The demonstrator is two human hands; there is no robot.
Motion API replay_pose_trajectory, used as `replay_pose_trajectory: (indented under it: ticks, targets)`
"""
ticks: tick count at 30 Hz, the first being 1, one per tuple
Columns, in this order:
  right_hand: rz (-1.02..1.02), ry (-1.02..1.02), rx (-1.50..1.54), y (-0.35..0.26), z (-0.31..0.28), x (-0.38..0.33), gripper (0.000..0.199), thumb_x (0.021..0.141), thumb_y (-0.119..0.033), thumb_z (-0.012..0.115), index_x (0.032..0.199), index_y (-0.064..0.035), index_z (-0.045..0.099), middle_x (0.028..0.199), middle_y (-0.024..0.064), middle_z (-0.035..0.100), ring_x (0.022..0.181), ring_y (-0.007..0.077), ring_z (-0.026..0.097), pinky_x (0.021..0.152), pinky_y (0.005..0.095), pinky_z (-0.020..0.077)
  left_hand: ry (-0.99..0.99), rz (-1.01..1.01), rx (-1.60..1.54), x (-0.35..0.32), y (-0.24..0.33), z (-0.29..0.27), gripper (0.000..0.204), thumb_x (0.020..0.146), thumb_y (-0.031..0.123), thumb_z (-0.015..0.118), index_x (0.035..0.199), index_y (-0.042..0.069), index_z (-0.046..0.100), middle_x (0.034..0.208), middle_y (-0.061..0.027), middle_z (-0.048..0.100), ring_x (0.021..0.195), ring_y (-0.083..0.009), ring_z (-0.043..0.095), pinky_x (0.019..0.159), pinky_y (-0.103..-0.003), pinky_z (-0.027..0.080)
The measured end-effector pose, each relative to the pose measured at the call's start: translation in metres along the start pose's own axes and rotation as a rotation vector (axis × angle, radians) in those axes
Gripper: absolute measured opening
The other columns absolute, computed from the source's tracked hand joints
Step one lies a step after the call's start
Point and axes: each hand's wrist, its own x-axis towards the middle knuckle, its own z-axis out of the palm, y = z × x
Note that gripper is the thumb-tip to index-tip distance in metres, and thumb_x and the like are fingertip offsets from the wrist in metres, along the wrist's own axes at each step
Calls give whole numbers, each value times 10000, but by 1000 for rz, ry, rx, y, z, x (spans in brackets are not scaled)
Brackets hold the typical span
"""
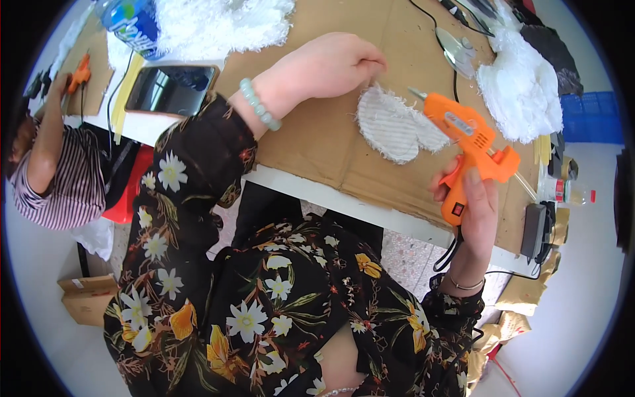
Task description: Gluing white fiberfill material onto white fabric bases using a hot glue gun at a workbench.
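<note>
Orange glue gun in right hand

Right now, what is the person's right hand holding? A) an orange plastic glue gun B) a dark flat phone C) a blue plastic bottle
A: the right hand grips the handle of the orange plastic glue gun, nozzle near the white fuzzy fabric piece.

Position: we look down from the head, above the cardboard sheet on the table.
Facing: we face downward and forward; the sheet's far edge lies toward the top, our lap below its near edge.
Nearness: we sit close, the sheet within arm's reach.
Lens: wide fisheye; the sheet's straight edges bend.
Views: one only.
</note>
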Motion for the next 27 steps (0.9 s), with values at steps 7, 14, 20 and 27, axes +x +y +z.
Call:
replay_pose_trajectory:
  ticks: [7,14,20,27]
  targets:
    - [-93,187,500,24,13,4,403,1014,-363,353,1133,-7,499,1034,190,618,894,254,627,812,362,490,-2,154,550,-39,14,-15,188,820,61,554,959,20,673,972,-115,666,995,-311,596,856,-394,472]
    - [-58,286,752,31,27,16,366,1023,-307,349,1135,13,488,1109,234,601,1105,347,582,992,451,444,-33,115,563,-64,44,5,227,830,70,584,1048,37,639,1184,-78,617,1171,-334,527,950,-458,419]
    - [16,334,755,32,34,16,341,1019,-278,363,1139,17,483,1109,240,602,1112,332,582,1012,436,430,-92,89,506,-63,49,9,323,841,53,573,1164,62,584,1223,-77,604,1210,-361,501,987,-497,380]
    - [23,308,763,32,35,15,328,1013,-281,386,1141,4,487,1094,227,618,1107,307,589,1004,415,427,-210,211,737,-60,61,5,546,818,-22,522,1340,115,441,1195,-70,624,1220,-360,496,1016,-553,337]
